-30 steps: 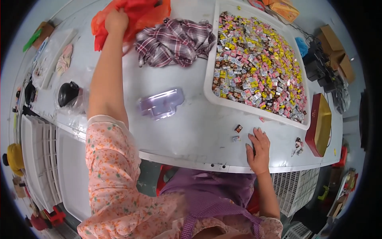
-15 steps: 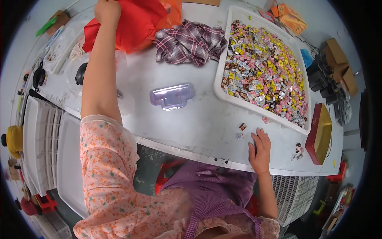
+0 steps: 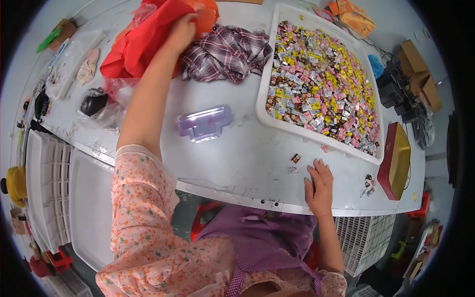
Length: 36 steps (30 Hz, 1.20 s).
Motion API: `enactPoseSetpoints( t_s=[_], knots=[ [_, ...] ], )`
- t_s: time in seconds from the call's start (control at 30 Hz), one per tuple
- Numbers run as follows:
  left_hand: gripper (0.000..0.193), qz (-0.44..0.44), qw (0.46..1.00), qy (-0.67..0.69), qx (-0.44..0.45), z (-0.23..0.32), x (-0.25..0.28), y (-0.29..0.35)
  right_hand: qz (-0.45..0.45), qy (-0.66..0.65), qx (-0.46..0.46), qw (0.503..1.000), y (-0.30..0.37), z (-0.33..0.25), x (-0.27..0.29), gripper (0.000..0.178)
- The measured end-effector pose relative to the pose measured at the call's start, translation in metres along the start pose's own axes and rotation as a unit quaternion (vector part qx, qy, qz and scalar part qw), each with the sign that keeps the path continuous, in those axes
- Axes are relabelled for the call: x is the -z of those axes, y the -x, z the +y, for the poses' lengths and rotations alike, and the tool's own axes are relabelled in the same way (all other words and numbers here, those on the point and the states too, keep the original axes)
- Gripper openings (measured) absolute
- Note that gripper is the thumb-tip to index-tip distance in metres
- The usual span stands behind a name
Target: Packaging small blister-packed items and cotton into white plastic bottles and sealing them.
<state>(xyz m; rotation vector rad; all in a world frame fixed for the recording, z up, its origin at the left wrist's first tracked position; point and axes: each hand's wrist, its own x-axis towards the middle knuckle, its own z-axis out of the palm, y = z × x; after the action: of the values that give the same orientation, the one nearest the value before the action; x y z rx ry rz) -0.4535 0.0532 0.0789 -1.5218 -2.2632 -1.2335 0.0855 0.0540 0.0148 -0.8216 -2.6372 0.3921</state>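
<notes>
Near edge of worktop (image 3: 237, 168): right hand (image 3: 320, 189), 1, lies palm down, fingers loosely together, thumb a little apart, nothing seen in them. Probably rests there as a prop for the long reach of the other arm.

Just beside its fingertips, towards the left: dark wrapped piece (image 3: 296, 158) and pale wrapped piece (image 3: 293, 170); loose, count 2. Right of the hand: small cluster of pieces (image 3: 368, 184), too tangled to count.

Further in: clear plastic shell (image 3: 205, 123), 1, alone on bare surface. Red-and-gold box (image 3: 390, 161), 1, at the right, tilted open side visible.

Large white tray (image 3: 263, 94), 1, heaped with small wrapped pieces (image 3: 321, 84), beyond counting; its raised rim presumably keeps the heap together. One pink piece (image 3: 324, 148) lies outside, by the front wall.

Far side: plaid cloth (image 3: 227, 54), 1, crumpled beside the tray. Left hand (image 3: 184, 32), 1, is at the right side of the red bag (image 3: 143, 47), 1, at far left; cannot tell whether the fingers pinch or only press it. Orange bag (image 3: 208, 17), 1, shows behind.
</notes>
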Motion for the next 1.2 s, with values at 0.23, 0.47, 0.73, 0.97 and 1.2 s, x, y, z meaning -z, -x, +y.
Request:
enactPoseSetpoints(
  t_s=[0.23,0.47,0.73,0.97,1.2],
  knots=[
    [0.038,-0.065,0.926,-0.304,0.213,-0.045,0.015,-0.026,-0.013,-0.004,-0.015,1.000,-0.003,-0.002,0.001,0.032],
    [0.045,-0.163,0.976,-0.017,0.141,-0.090,-0.055,-0.044,-0.029,-0.010,-0.011,0.999,-0.008,-0.004,0.000,0.030],
    [0.032,-0.152,0.889,0.215,0.375,-0.096,-0.038,-0.054,-0.039,0.008,-0.025,0.999,-0.009,-0.003,0.000,0.029],
    [0.034,-0.079,0.872,0.341,0.342,-0.149,-0.034,-0.059,-0.028,0.003,-0.035,0.999,-0.007,-0.002,0.000,0.029],
    [0.036,-0.021,0.814,0.503,0.289,-0.135,-0.106,-0.050,-0.045,0.018,-0.040,0.998,-0.006,0.000,0.003,0.030]
  ],
)
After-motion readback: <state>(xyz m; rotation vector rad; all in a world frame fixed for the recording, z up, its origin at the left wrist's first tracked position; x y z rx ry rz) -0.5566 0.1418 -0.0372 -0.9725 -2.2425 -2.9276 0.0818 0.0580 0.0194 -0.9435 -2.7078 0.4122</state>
